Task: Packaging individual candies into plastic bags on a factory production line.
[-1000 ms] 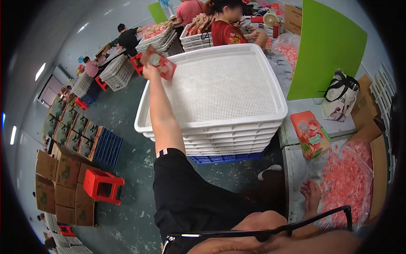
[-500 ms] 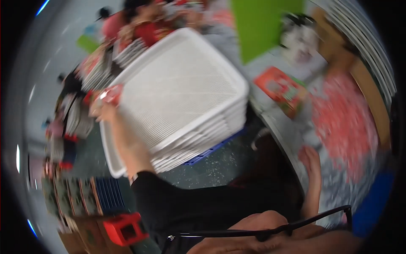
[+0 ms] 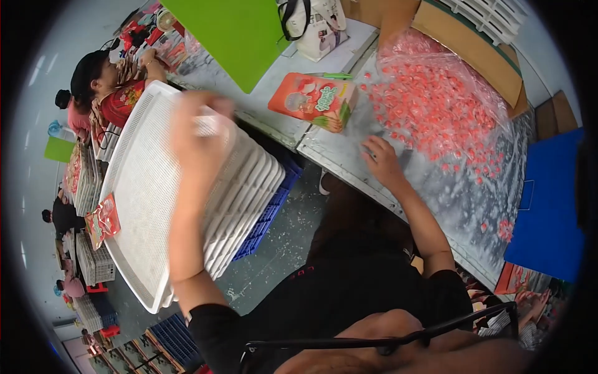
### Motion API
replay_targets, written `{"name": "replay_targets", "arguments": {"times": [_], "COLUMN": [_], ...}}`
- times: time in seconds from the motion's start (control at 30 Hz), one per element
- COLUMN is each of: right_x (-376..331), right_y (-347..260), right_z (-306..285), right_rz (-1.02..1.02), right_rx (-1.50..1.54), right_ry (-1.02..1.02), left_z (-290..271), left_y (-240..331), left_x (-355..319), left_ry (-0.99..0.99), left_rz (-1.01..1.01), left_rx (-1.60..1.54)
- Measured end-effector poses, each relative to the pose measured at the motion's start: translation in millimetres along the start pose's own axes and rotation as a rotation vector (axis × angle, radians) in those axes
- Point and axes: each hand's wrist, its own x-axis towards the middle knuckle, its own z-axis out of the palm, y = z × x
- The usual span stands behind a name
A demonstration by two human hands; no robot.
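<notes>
My left hand (image 3: pixel 200 128), blurred by motion, passes above the right part of the top white mesh tray (image 3: pixel 146 153); its fingers are smeared and I see nothing clear in them. On the tray's far left edge lies a flat, shiny red packet (image 3: pixel 104 220), apart from the hand. My right hand (image 3: pixel 381 161) is over the near edge of the grey worktable (image 3: pixel 349 161), fingers loosely bent and apart, holding nothing visible. Beyond it lies an orange-red printed pouch (image 3: pixel 311 101). Right of that hand spreads a heap of small pinkish-red wrapped pieces (image 3: pixel 436 93), with clear plastic sheeting behind.
Several white trays are stacked beneath the top one, on a blue crate (image 3: pixel 265 212). A green board (image 3: pixel 233 37) and a white bag (image 3: pixel 317 31) with black handles stand at the back. A blue panel (image 3: pixel 548 206) borders the right. Other people work at the left, near tray stacks.
My left hand has let go of the red packet at the tray's left edge and moved right. My view has swung right; the right hand has come forward over the table.
</notes>
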Motion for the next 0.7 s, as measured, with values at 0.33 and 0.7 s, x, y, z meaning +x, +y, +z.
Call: {"name": "replay_targets", "arguments": {"times": [0.33, 0.7], "right_x": [-12, -14], "right_y": [71, 103], "right_z": [-22, -35], "right_rz": [-0.044, -0.066], "right_rx": [-0.529, -0.429], "right_ry": [0.011, 0.012], "left_z": [302, 300], "left_y": [42, 16], "left_x": [-106, -94], "left_ry": [-0.478, -0.479], "left_rz": [-0.226, -0.570], "left_rx": [0.201, -0.220]}}
